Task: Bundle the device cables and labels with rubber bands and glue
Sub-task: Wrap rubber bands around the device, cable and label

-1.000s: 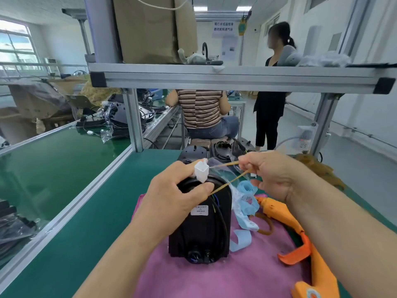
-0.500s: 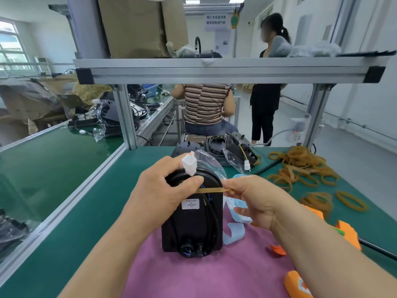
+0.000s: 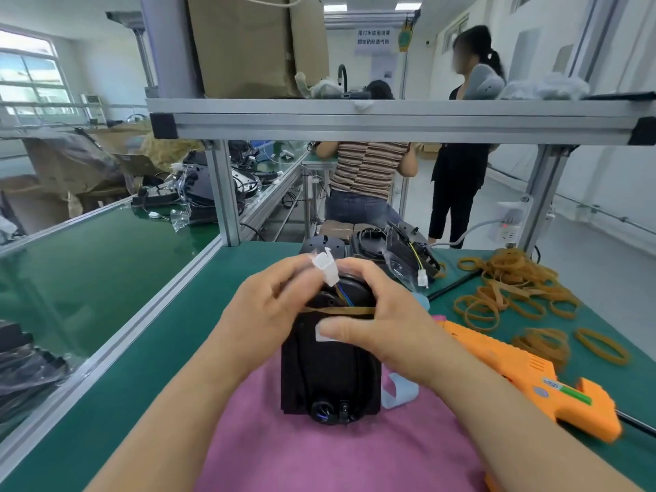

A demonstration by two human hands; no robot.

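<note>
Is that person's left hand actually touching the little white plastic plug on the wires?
Touching. In the head view the left hand pinches the white plastic plug above the black device.

There are three black units: one black device (image 3: 330, 378) in front and two other devices (image 3: 390, 243) behind it. There are also two white connectors (image 3: 326, 266), one glue gun (image 3: 525, 378) and one pink cloth (image 3: 319, 456). One rubber band (image 3: 340, 310) is stretched; the loose bands (image 3: 514, 289) are too many to count.

Single head-worn wide-angle view, facing forward and down along the green counter (image 3: 159, 349). The left hand (image 3: 262, 314) and right hand (image 3: 387, 335), both gripping the black device (image 3: 330, 371), sit close beneath the lens at centre; a shelf rail (image 3: 355, 122) spans the upper field.
</note>
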